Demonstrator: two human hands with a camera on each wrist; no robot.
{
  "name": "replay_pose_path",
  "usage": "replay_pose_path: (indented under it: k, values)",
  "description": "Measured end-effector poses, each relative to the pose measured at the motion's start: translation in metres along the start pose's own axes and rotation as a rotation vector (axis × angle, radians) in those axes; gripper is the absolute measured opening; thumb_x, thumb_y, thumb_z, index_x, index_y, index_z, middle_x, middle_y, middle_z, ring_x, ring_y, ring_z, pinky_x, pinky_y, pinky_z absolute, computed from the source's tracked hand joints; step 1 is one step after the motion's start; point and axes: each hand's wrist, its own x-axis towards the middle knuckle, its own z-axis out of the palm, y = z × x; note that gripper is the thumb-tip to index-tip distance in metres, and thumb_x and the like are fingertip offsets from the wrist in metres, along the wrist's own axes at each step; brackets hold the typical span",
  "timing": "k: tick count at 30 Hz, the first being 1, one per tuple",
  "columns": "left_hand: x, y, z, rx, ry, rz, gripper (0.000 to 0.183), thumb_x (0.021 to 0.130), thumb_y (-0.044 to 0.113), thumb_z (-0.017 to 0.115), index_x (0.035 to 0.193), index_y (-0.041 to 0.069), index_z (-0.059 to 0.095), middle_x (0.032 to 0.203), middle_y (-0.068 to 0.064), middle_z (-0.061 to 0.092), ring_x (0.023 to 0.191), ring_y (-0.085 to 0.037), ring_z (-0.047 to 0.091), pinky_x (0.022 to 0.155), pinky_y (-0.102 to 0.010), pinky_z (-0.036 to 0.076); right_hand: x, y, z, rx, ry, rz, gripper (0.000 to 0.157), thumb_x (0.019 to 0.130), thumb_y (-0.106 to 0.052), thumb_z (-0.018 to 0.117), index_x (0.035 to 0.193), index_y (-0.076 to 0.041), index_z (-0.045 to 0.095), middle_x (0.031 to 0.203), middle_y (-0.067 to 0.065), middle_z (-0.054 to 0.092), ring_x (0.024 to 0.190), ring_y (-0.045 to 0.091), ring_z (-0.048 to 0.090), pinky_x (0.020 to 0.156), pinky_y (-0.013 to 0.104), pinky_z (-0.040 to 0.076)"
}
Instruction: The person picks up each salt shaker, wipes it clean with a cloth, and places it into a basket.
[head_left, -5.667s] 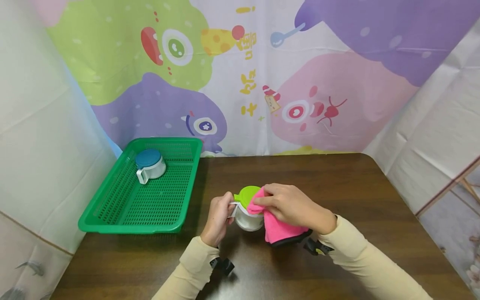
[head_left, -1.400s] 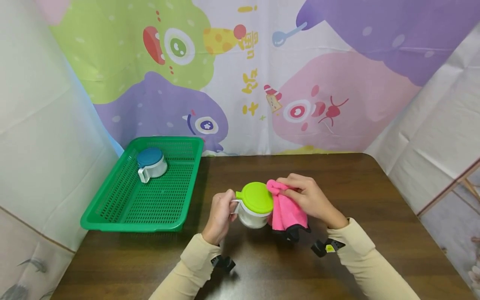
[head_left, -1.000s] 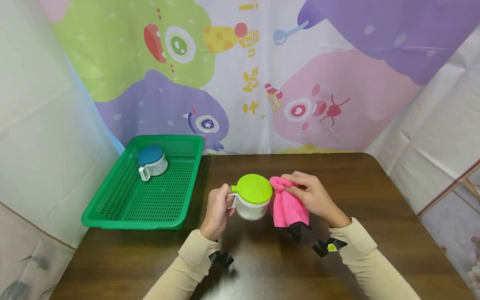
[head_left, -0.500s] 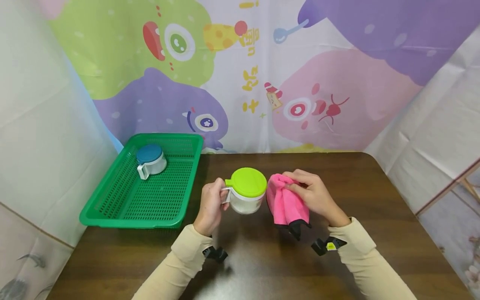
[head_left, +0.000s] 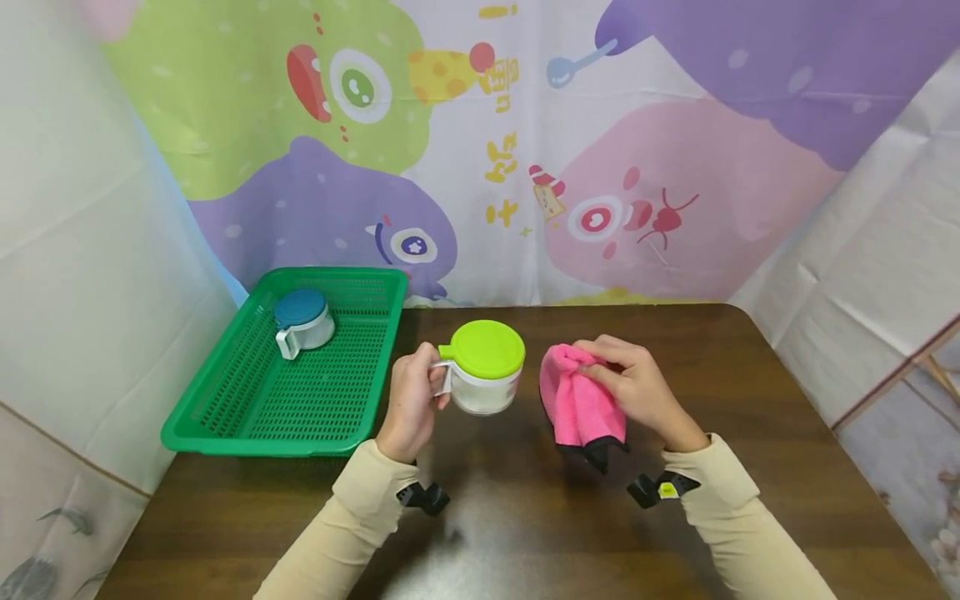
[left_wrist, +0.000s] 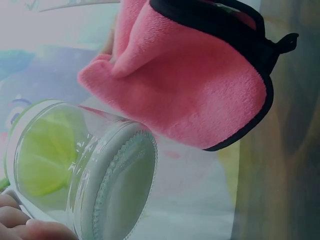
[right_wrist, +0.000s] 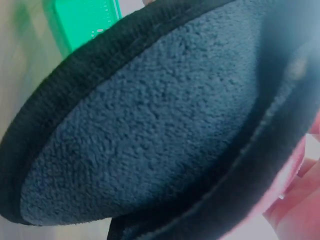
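My left hand [head_left: 412, 398] grips the white handle of a clear glass seasoning jar [head_left: 486, 392] with a lime-green lid, held up over the table. In the left wrist view the jar's ridged glass base [left_wrist: 127, 185] faces the camera, with curled fingers [left_wrist: 15, 220] at its handle. My right hand [head_left: 637, 385] pinches the top of a pink cloth [head_left: 585, 404] edged in black, which hangs down to the right of the jar, apart from it. The cloth's dark grey underside [right_wrist: 150, 115] fills most of the right wrist view and hides much of that hand.
A green plastic basket [head_left: 262, 446] stands at the left of the brown wooden table [head_left: 495, 533]. Inside its back left part sits a similar jar with a blue lid [head_left: 300, 307]. A cartoon-printed curtain [head_left: 517, 275] hangs along the table's back edge.
The pink cloth, earlier against the green lid, has come away from it. My left hand has carried the jar left and farther from me; the right hand still holds the cloth.
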Motion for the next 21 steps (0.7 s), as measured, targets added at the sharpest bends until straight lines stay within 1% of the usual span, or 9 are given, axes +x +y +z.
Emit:
replay_pose_path:
  k: [6, 14, 17, 21]
  values:
    - [0.002, 0.006, -0.003, -0.037, 0.013, 0.022, 0.037, 0.084, 0.010, 0.039, 0.048, 0.014, 0.032, 0.047, 0.006, 0.027, 0.044, -0.011, 0.024, 0.040, -0.023, 0.028, 0.000, 0.000, -0.006, 0.000, 0.008, 0.013, 0.029, 0.083, 0.011, 0.064, 0.111, 0.006, 0.069, 0.090, 0.013, 0.066, 0.081, 0.003, 0.057, 0.070, 0.016, 0.048]
    - [0.004, 0.015, -0.007, -0.044, 0.015, 0.031, 0.038, 0.085, 0.010, 0.039, 0.048, 0.015, 0.031, 0.046, 0.008, 0.026, 0.043, -0.008, 0.023, 0.040, -0.022, 0.028, -0.002, 0.000, -0.016, -0.016, 0.034, 0.033, 0.031, 0.082, 0.012, 0.064, 0.113, 0.006, 0.068, 0.087, 0.012, 0.065, 0.077, 0.004, 0.055, 0.066, 0.017, 0.046]
    - [0.005, 0.019, -0.008, -0.042, 0.018, 0.034, 0.038, 0.085, 0.011, 0.039, 0.048, 0.015, 0.031, 0.046, 0.009, 0.025, 0.043, -0.008, 0.022, 0.040, -0.022, 0.028, -0.002, 0.000, -0.021, -0.031, 0.036, 0.056, 0.032, 0.082, 0.011, 0.064, 0.114, 0.004, 0.068, 0.087, 0.009, 0.065, 0.077, 0.005, 0.055, 0.066, 0.017, 0.046]
    - [0.007, 0.024, -0.011, -0.038, 0.017, 0.036, 0.037, 0.086, 0.011, 0.038, 0.050, 0.015, 0.031, 0.047, 0.009, 0.025, 0.044, -0.008, 0.022, 0.042, -0.022, 0.028, -0.004, 0.001, -0.027, -0.054, 0.035, 0.091, 0.033, 0.083, 0.009, 0.064, 0.115, 0.001, 0.069, 0.088, 0.008, 0.065, 0.077, 0.006, 0.055, 0.067, 0.017, 0.047]
